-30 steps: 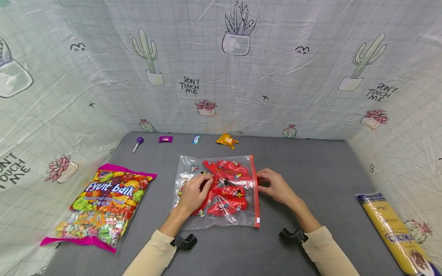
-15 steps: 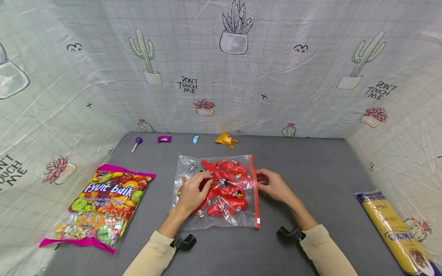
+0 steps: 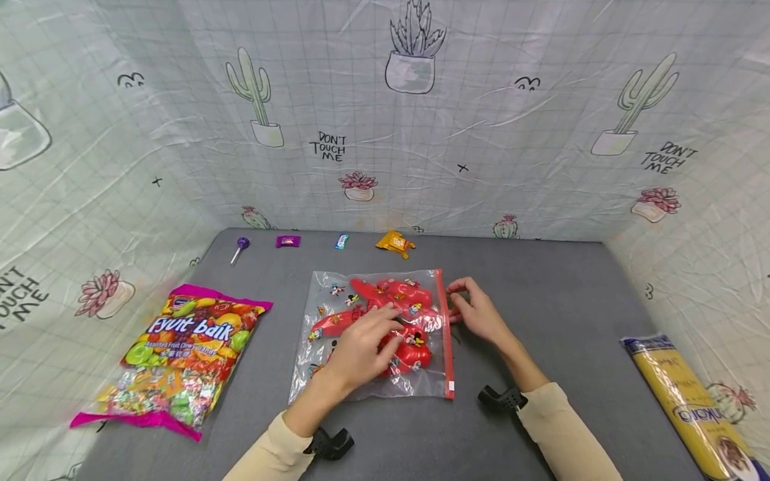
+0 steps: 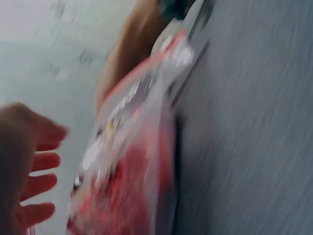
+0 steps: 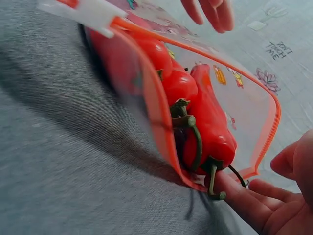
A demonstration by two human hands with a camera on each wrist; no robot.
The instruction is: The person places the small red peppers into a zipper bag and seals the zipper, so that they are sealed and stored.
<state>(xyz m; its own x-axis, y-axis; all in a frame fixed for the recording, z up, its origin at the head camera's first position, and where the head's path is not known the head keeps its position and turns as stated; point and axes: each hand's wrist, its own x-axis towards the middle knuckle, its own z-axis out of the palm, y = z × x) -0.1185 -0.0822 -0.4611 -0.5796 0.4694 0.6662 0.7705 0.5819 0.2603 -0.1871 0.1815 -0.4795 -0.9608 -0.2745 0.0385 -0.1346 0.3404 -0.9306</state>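
A clear zip bag (image 3: 305, 347) with cartoon prints and a red zip edge (image 3: 446, 354) lies in the middle of the table in the head view. Several red chili peppers (image 3: 337, 322) are inside. Up close in the right wrist view, the bag's mouth gapes, and green stems (image 5: 213, 183) show at it. My left hand (image 3: 363, 344) is over the bag, its fingers loosely bent and apart; in the left wrist view nothing is between them. At the mouth, my right hand (image 3: 478, 310) touches the lower lip with its fingers (image 5: 244, 198), thumb held away.
A large fruit candy bag (image 3: 192, 341) lies at the left. Along the back are a lollipop (image 3: 242, 244), a purple wrapped candy (image 3: 288, 241), a small blue-white packet (image 3: 341, 241) and an orange packet (image 3: 394, 243). A yellow packet (image 3: 682, 401) lies far right.
My left hand has slid right and toward me over the bag, its thumb and fingers spreading. My right hand's fingers have lifted and spread at the bag's mouth. The bag stays nearly in place.
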